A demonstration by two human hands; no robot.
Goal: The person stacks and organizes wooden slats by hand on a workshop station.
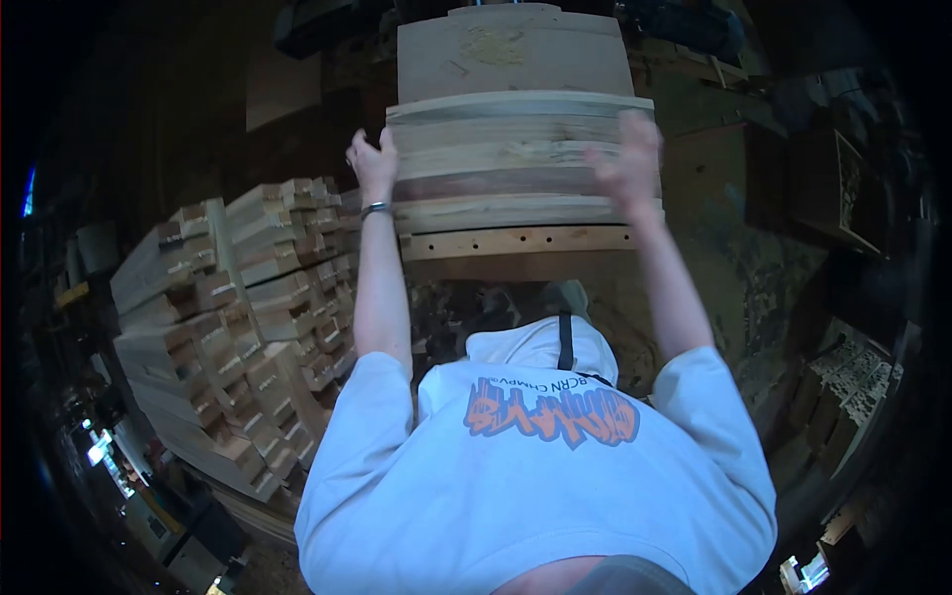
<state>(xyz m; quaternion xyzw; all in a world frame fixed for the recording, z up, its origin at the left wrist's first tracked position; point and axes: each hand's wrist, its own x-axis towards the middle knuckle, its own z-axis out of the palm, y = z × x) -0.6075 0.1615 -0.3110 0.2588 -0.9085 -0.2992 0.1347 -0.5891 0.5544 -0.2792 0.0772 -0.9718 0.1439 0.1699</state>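
Several long wooden boards [506,157] lie side by side across the work surface in front of me. My left hand [374,164], with a dark band at the wrist, is at their left end, its thumb and fingers apart and the thumb close to the board ends. Over the right part of the boards is my right hand [633,164], blurred by motion, its thumb pointing left and its fingers pointing away from me. A wooden rail with a row of dark holes [496,242] runs along the near side of the boards.
Beyond the boards is a pale flat panel [426,55] with a patch of sawdust or chips. A large stack of cut lumber [248,317] stands close on my left. To the right are a dark box-like cabinet [843,188] and a pile of small wood pieces [853,372].
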